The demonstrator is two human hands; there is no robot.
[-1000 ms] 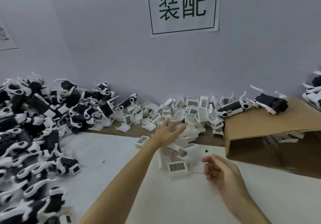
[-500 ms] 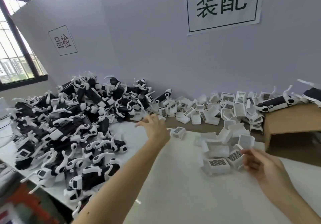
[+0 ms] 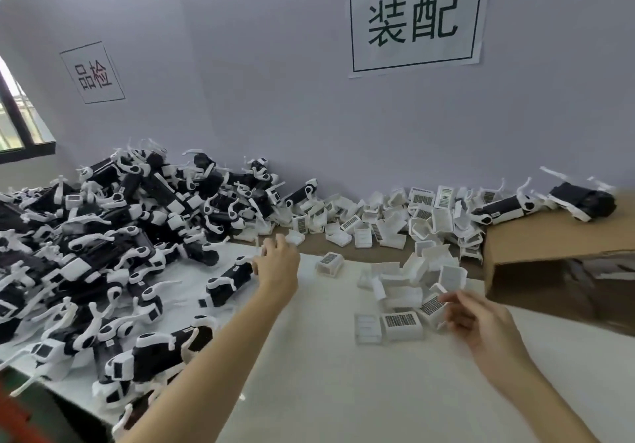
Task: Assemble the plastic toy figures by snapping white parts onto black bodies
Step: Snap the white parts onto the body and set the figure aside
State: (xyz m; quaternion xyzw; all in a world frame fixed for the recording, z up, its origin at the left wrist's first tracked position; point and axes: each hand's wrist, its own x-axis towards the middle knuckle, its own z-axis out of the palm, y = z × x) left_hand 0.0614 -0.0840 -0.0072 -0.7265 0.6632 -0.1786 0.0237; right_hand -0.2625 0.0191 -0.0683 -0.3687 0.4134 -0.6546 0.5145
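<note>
Left hand (image 3: 279, 264) now nearer figure pile (image 3: 103, 236)

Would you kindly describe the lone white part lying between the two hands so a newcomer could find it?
Start at the big wall sign and drop down to the white table. Just right of the left hand sits a small white part, barcode label up. Unlike the heaped white parts further right, it lies alone.

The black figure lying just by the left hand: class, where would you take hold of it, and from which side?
Probably the black figure is best gripped across its bare black midsection, coming from above, since it lies flat, lengthwise toward the left hand, with thin white limbs at both ends.
</note>
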